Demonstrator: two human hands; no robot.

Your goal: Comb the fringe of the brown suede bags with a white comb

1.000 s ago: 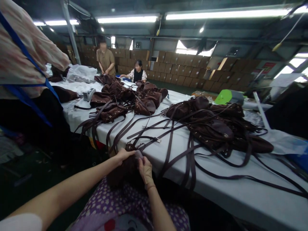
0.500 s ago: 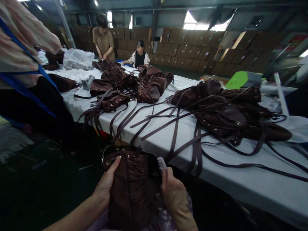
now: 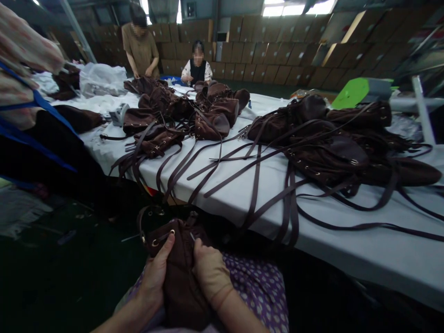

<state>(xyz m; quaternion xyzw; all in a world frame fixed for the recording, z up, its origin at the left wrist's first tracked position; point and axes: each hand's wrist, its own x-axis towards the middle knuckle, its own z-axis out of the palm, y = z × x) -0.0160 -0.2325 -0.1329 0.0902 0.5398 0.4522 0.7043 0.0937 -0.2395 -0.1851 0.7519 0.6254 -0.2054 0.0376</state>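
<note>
A dark brown drawstring bag (image 3: 178,282) with gold eyelets stands on my lap, its top edge facing away from me. My left hand (image 3: 157,270) grips the bag's left side, thumb pressed just under an eyelet. In my closed right hand (image 3: 211,270) is a pale comb (image 3: 193,237); only its tip shows past the fingers, against the bag's front. The hand itself hides the comb's teeth. A thin strap (image 3: 139,224) loops up at the bag's left corner.
The white-covered table (image 3: 236,203) in front bears heaps of brown bags (image 3: 326,152), with long straps hanging over its edge. Two people (image 3: 140,46) are at the far side, and another person (image 3: 31,106) stands close on the left. Stacked cartons (image 3: 270,51) line the back.
My right hand has moved left with the comb, from beside the bag onto its front. The bag has turned and tilted slightly; my left hand keeps its grip.
</note>
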